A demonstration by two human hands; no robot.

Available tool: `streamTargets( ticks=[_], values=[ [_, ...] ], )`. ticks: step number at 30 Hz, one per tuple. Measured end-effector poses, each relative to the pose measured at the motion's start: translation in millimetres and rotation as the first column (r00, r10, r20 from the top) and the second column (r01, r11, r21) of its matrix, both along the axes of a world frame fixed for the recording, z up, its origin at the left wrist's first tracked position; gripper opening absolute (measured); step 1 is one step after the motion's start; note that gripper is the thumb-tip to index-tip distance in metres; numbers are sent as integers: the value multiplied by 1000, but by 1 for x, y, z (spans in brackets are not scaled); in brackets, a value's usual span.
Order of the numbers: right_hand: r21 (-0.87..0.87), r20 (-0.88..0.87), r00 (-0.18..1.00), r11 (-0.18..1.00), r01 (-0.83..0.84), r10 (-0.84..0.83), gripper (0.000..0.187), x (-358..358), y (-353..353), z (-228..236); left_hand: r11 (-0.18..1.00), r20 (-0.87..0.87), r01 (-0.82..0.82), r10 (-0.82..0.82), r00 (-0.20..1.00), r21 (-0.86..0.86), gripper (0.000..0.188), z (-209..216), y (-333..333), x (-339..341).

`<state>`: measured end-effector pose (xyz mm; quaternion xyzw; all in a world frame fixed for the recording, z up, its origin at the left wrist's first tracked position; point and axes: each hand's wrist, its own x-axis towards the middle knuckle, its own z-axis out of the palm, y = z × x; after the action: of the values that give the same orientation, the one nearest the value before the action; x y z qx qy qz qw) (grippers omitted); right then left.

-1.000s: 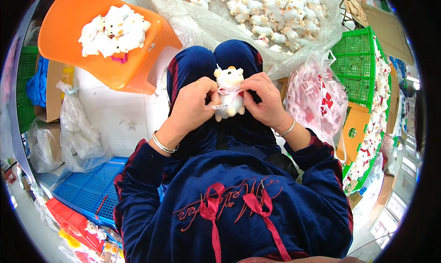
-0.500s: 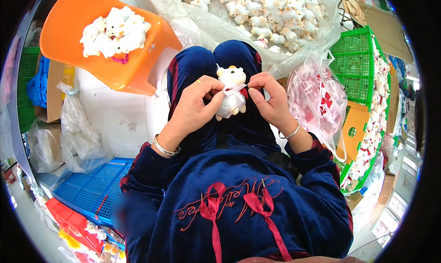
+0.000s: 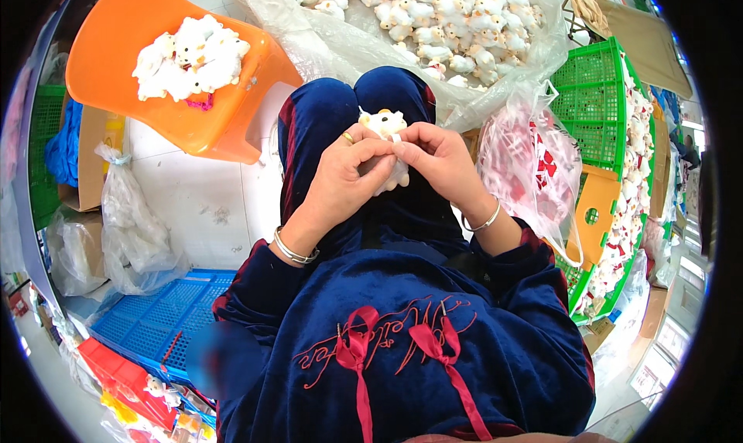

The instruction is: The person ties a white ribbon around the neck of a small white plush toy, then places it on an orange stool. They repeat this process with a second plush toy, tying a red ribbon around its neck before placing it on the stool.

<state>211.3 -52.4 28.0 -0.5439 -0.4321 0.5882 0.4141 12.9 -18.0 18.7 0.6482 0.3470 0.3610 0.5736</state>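
A small white plush animal [image 3: 382, 122] with cream ears and dark eyes sits upright over my lap, its head toward my knees. My left hand [image 3: 340, 172] is closed at its neck, with thumb and fingers pinched together and a ring on one finger. From the other side my right hand [image 3: 445, 163] pinches at the same neck, its fingertips nearly meeting the left ones. Between them a bit of white ribbon [image 3: 396, 138] shows. My fingers hide most of the ribbon and the toy's chest; its lower body and feet show beneath them.
At far left, an orange chair [image 3: 116, 79] carries several white plush toys [image 3: 193, 56]. Ahead lies a clear plastic sheet [image 3: 309, 71] heaped with more. A bag with red and white pieces [image 3: 534, 164] and green crates [image 3: 592, 95] stand right; a blue crate [image 3: 162, 311] lies left.
My hands have come together at the plush toy's neck, the right one moving left. The ribbon, stretched between them before, is now mostly covered by fingers.
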Motion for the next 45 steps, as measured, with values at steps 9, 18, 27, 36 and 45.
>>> streamTargets(
  ticks=[9,18,27,36,45],
  values=[
    [339,536,815,940,32,-221,16,38,9,8,990,-124,11,7,992,140,22,-6,-2,-14],
    [349,516,854,894,-281,67,32,-1,-14,3,991,-94,-14,27,995,134,18,-18,-2,-12],
    [207,314,943,961,-183,112,18,2,-7,-1,995,-34,-7,10,999,101,14,-21,-1,-9],
    [199,300,951,970,-137,73,10,7,-6,-10,991,-63,-4,12,998,131,13,-16,1,-7],
    [139,232,968,982,-128,94,11,7,-3,2,992,-39,-64,68,997,106,15,-21,0,0]
  ],
)
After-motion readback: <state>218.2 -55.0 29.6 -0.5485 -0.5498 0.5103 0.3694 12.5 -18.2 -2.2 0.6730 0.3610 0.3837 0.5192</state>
